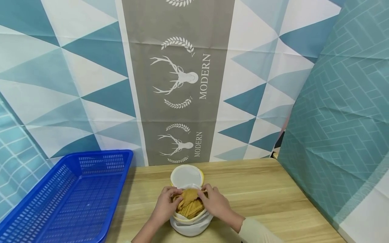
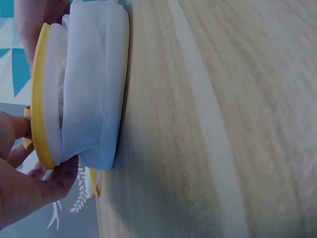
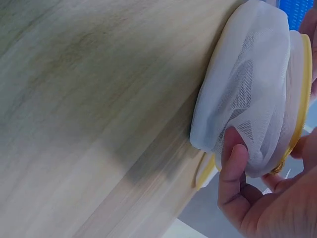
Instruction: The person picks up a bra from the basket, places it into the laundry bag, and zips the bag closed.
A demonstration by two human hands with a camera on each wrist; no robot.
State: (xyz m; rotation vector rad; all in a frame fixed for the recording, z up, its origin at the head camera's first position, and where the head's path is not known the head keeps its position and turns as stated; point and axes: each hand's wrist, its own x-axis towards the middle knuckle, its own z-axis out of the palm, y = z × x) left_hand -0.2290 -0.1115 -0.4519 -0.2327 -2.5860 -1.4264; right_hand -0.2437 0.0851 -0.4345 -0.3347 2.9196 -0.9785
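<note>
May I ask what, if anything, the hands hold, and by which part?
Left hand and right hand hold the bag by its rim; whether they pinch the cloth is unclear.

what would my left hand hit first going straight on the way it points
Most likely the yellow cloth in the bag, which the left hand seems to touch; depth is hard to judge.

I see wide passage over counter (image 1: 261,199) right of round white mesh bag (image 1: 192,230); narrower lane at left, bounded by rim of blue plastic basket (image 1: 118,195). Fingers (image 1: 174,191) crowd bag's mouth from both sides. Open lid (image 1: 186,176) sits just behind; patterned wall sheet (image 1: 179,111) bars far edge.
</note>
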